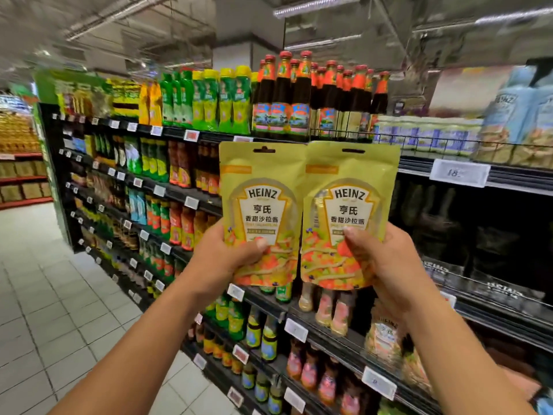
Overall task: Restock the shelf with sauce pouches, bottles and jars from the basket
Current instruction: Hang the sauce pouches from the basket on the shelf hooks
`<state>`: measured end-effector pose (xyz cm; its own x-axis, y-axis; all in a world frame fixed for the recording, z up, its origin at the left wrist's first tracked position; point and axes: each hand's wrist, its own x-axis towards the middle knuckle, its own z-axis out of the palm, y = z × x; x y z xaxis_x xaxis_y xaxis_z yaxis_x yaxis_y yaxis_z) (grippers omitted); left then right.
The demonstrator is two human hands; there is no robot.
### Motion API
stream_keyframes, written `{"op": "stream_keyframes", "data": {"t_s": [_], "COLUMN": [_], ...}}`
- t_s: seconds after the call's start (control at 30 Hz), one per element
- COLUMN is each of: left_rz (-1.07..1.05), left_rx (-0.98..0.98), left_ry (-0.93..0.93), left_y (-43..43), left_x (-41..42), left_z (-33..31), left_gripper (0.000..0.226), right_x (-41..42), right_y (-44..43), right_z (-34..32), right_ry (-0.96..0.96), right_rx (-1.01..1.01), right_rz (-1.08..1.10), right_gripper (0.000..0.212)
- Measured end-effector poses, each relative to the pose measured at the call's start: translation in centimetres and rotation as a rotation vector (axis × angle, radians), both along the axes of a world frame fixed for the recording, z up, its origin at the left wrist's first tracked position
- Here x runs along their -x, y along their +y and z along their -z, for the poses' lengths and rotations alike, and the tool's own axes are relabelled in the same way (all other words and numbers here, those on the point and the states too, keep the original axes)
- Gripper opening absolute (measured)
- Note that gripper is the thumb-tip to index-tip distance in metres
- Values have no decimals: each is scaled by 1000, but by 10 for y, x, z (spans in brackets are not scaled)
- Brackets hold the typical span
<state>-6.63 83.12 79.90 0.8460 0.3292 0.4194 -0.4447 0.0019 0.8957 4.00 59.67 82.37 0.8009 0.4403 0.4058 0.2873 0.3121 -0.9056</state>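
Two yellow pouches are going up together here. The left hand (230,259) is pinching the left pouch (260,202) near its lower corner, thumb across the front. The right hand (386,262) is doing the same with the right pouch (350,205), so each grip is closed on its own pouch. Both pouches are standing upright, long axis vertical, labels facing the camera. Their inner edges are meeting in the middle, in the air in front of the shelf (508,178) and not yet on it. The relation that matters is this: a dark bay (478,229), its contents too blurred to tell, is lying to the right of and behind the right pouch, under the white price tag (459,172). What looks like a matching pouch (386,333) is sitting on a lower level, beneath the right hand. I'm judging the right hand the nearer one to go in first, base leading, with the left following. The basket is not showing. Brown bottles (299,94) are lining the top row above.
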Motion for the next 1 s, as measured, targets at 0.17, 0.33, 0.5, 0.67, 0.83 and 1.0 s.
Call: {"op": "stream_keyframes", "data": {"t_s": [0.17,0.33,0.5,0.67,0.83,1.0], "left_rz": [52,115,184,268,366,498], "left_rx": [-49,-60,-88,-82,-84,-91], "left_ry": [-85,-166,-233,-334,-385,-413], "left_y": [14,23,24,32,47,45], "left_x": [-74,-147,-203,-245,-278,-300], "left_z": [-46,-90,-127,-160,-174,-171], "left_gripper": [46,53,43,38,38,37], "right_x": [-53,-106,-142,-164,-173,-173], "right_y": [8,6,1,4,14,18], "right_z": [-47,-93,-132,-165,-175,-166], "right_ry": [-65,-164,-221,-287,-335,-334], "right_rx": [-25,-27,-24,15,23,29], "right_rz": [-1,47,108,194,324,421], "right_gripper": [44,29,26,20,24,28]}}
